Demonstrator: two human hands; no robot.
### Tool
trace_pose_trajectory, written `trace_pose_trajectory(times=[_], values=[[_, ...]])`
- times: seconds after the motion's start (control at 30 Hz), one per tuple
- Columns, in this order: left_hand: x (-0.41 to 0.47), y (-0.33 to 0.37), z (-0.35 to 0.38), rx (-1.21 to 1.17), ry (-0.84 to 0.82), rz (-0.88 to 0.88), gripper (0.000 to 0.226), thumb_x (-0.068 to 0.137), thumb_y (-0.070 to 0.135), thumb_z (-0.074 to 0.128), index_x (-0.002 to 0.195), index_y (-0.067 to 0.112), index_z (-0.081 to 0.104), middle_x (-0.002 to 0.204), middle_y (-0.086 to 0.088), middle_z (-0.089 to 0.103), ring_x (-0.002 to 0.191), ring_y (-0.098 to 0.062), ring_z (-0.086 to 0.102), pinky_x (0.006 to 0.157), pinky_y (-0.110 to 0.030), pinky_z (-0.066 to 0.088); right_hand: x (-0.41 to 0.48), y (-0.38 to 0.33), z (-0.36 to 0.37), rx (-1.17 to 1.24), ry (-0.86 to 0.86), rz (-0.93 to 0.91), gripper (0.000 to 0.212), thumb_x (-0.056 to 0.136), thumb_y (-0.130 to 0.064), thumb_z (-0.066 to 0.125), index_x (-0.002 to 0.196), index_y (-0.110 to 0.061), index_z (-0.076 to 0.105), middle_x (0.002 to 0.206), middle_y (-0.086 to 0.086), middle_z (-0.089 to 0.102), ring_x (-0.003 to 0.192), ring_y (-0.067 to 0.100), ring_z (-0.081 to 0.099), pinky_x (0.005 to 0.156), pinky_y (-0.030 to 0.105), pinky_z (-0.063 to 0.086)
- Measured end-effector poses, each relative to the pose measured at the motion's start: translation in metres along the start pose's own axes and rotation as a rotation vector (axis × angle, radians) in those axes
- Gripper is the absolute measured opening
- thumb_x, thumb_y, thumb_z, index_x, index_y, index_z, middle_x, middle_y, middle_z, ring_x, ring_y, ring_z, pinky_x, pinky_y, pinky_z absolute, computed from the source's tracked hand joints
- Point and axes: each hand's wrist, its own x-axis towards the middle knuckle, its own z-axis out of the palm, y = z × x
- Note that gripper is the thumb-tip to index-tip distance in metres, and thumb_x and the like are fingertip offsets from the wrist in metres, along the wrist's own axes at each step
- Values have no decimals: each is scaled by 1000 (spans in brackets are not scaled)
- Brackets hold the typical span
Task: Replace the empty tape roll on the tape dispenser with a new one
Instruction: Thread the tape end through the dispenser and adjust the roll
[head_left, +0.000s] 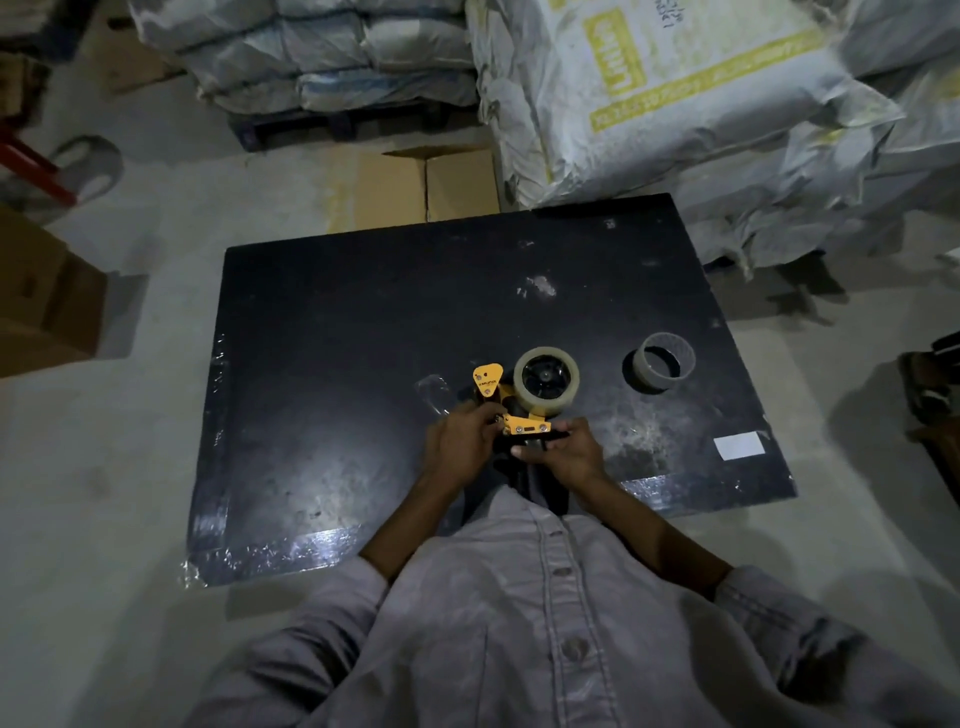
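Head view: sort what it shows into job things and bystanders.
Job: tape dispenser, held by left hand and right hand; full tape roll on it; empty core on the black board.
Lying about: cardboard box, stacked sacks, white label.

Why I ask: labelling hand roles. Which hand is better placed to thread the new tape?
Left, probably. The left hand is at the yellow front of the tape dispenser, beside the new roll; the right hand grips the handle.

A yellow-and-black tape dispenser (511, 415), loaded with a full clear tape roll (545, 375), is being held near the near edge of the black board (337, 364); an empty pale tape core (662, 364) is standing on end toward its right edge.
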Motion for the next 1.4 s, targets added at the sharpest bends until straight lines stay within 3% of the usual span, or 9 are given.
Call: trace_pose_trajectory(times=[0.43, 0.53, 0.7, 0.83, 0.93, 1.0, 1.1, 1.23, 1.4], values=[[10, -8, 12, 213, 115, 64, 11, 104, 30, 73, 107, 23, 82, 108, 0, 74, 84, -31, 76, 61, -36, 52, 7, 3, 9, 6, 53, 47, 58, 82, -17, 98, 111, -10, 49, 82, -1, 58, 78, 13, 54, 60, 16, 44], [1, -7, 16, 113, 77, -4, 14, 106, 28, 71, 111, 24, 84, 114, -2, 77, 95, -31, 76, 69, -37, 54, 10, 3, 12, 30, 32, 79, 62, 80, -16, 100, 115, -9, 50, 91, 4, 65, 84, 16, 61, 62, 14, 50], [8, -14, 9, -246, 52, -260, 12, 100, 37, 76, 106, 35, 87, 99, 9, 84, 93, -14, 77, 71, -26, 50, 25, -15, -22, 164, -48, 156, 88, 77, -21, 102, 143, -12, 44, 133, 9, 59, 120, 28, 66, 98, 45, 62], [11, -19, 15, -555, 142, -488, 9, 97, 37, 79, 99, 33, 86, 92, 14, 83, 92, -9, 78, 85, -37, 66, 41, -35, -53, 344, 42, 162, 71, 89, -42, 92, 139, -6, 56, 130, 13, 69, 110, 24, 71, 86, 40, 67], [21, -22, 12, -452, 219, -466, 16, 98, 37, 77, 113, 33, 83, 111, 5, 81, 117, -23, 71, 91, -39, 61, 48, -45, -46, 207, 175, 124, 45, 94, -55, 82, 99, -12, 70, 98, 13, 77, 84, 23, 72, 77, 45, 66], [27, -20, 10, -406, 248, -437, 26, 99, 36, 78, 123, 27, 82, 123, -1, 77, 127, -27, 59, 91, -35, 51, 50, -54, -40, -55, 288, 51, 55, 93, -64, 76, 83, -11, 70, 81, 11, 74, 79, 28, 72, 74, 47, 64], [31, -16, 13, -433, 244, -444, 27, 99, 37, 79, 124, 26, 82, 120, 0, 77, 126, -25, 61, 91, -35, 52, 49, -67, -37, -317, 353, -7, 37, 93, -54, 82, 100, -18, 72, 93, 3, 72, 97, 28, 71, 76, 34, 48], [27, -22, 27, -520, 200, -445, 26, 90, 46, 72, 113, 35, 82, 107, 11, 82, 114, -24, 74, 92, -47, 66, 57, -78, -41, -404, 352, -103, 27, 93, -40, 86, 111, -22, 77, 110, 6, 80, 106, 29, 75, 85, 37, 57], [21, -28, 31, -573, 193, -453, 21, 90, 45, 70, 105, 37, 82, 100, 16, 81, 105, -20, 75, 91, -49, 65, 60, -80, -35, -342, 331, -172, 50, 87, -39, 92, 126, -19, 67, 124, 5, 74, 111, 26, 72, 85, 40, 58]])
